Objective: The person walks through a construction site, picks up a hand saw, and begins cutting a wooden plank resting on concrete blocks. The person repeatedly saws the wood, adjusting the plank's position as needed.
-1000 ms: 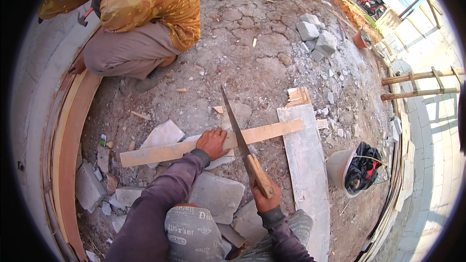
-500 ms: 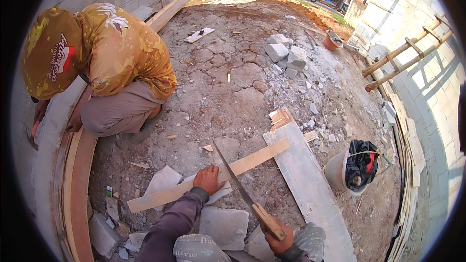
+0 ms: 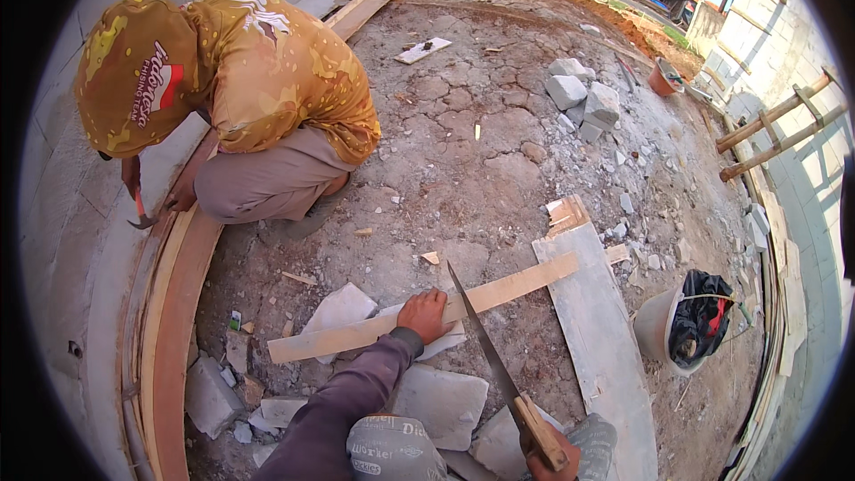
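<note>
A long, thin wooden strip point(image 3: 517, 286) lies slantwise in front of me, its right end on a wide grey board point(image 3: 592, 325) and its left part over pale stone blocks. My left hand point(image 3: 424, 315) presses on the strip from above, fingers curled over its far edge. In my right hand point(image 3: 554, 456) is the wooden handle of a handsaw point(image 3: 488, 346). The blade crosses the strip just right of my left hand, its tip pointing away from me. Whether the teeth have cut into the wood cannot be made out.
At the left a co-worker point(image 3: 276, 98) crouches with a hammer point(image 3: 141, 212) beside long planks point(image 3: 183, 303) along the wall. A bucket point(image 3: 657, 325) with a black bag stands right. Broken blocks point(image 3: 583, 98), an orange bucket point(image 3: 663, 77) and a wooden ladder point(image 3: 779, 129) are farther off.
My right hand has drawn the saw back toward me across the strip. My left hand keeps its place on the wood. The co-worker's hammer has moved to the planks. The whole view has shifted.
</note>
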Tool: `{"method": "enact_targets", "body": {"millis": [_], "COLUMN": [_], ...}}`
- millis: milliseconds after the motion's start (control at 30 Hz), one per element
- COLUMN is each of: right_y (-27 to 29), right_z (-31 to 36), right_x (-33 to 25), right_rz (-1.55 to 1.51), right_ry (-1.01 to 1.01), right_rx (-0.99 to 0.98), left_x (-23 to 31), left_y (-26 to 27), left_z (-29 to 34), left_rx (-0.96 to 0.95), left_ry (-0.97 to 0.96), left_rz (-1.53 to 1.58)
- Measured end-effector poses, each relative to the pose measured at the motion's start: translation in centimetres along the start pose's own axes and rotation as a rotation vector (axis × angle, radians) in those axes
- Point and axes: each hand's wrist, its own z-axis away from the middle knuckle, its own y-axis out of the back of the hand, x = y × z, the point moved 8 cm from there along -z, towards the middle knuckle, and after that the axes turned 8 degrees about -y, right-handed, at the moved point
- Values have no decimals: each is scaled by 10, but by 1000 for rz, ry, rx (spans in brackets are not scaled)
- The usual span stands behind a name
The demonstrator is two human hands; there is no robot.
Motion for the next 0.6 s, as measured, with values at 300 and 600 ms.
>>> {"method": "enact_targets", "body": {"millis": [300, 600], "right_y": [-14, -23], "right_z": [-7, -24], "right_x": [10, 11], "right_rz": [50, 14], "right_ry": [-40, 10], "right_rx": [-37, -14], "left_x": [4, 2], "left_y": [2, 6], "left_z": [6, 2], "left_rx": [28, 36], "left_ry": [22, 20], "left_rz": [-5, 13]}}
